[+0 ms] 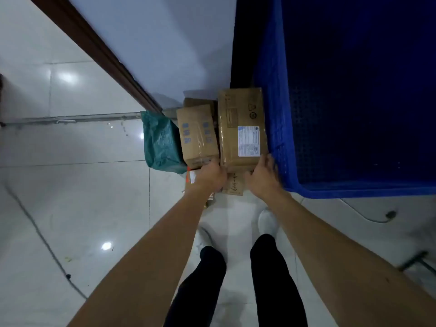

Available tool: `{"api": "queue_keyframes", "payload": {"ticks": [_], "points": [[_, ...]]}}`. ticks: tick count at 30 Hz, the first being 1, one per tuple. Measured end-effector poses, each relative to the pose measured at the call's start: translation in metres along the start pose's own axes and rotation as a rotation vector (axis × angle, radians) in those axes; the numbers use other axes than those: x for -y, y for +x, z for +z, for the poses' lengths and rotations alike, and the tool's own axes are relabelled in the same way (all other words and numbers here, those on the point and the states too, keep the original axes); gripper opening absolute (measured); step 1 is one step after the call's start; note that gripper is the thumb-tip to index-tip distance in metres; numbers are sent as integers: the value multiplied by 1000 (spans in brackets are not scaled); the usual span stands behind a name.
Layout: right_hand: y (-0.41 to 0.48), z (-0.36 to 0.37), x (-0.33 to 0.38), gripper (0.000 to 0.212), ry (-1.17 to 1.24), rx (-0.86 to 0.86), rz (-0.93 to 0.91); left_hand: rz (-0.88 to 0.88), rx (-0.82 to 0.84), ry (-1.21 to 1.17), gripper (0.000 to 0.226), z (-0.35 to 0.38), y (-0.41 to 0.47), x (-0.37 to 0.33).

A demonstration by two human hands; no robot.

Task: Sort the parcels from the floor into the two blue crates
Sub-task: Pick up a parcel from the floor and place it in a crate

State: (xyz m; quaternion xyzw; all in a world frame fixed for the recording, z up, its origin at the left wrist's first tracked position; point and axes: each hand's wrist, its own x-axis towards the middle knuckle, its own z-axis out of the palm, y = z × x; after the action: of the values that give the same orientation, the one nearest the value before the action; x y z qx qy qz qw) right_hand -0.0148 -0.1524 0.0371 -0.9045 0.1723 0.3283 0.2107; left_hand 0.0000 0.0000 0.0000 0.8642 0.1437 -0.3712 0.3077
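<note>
Both hands are on the near end of the big cardboard box (pixel 240 138). The left hand (pixel 212 177) is curled round its left corner and the right hand (pixel 263 175) clasps the right corner, fingers squeezed against the blue crate (pixel 273 90). The box sits on the floor (pixel 70 185) pile, with a smaller box (pixel 197 135) and a green mailer bag (pixel 161 142) just left of it.

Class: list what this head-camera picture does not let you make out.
Head view:
- Blue crate: cut off by top and right edges; second crate unseen.
- Large box: label print too small.
- Lower parcels: covered by the large box and hands.
- Left hand, right hand: blurred; grip unclear.
</note>
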Motion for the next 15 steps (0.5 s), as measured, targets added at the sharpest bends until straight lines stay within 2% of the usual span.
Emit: {"api": "queue_keyframes", "payload": {"ticks": [4, 9, 12, 15], "points": [[17, 12, 0, 77, 7, -4, 62, -22, 23, 70, 38, 4, 19, -6], [30, 25, 7, 65, 28, -124, 104, -17, 68, 70, 45, 10, 35, -9], [36, 28, 10, 75, 83, -181, 133, -42, 75, 10, 46, 11, 43, -7], [39, 27, 14, 81, 104, -180, 159, -57, 85, -84, 37, 7, 41, -7]]}}
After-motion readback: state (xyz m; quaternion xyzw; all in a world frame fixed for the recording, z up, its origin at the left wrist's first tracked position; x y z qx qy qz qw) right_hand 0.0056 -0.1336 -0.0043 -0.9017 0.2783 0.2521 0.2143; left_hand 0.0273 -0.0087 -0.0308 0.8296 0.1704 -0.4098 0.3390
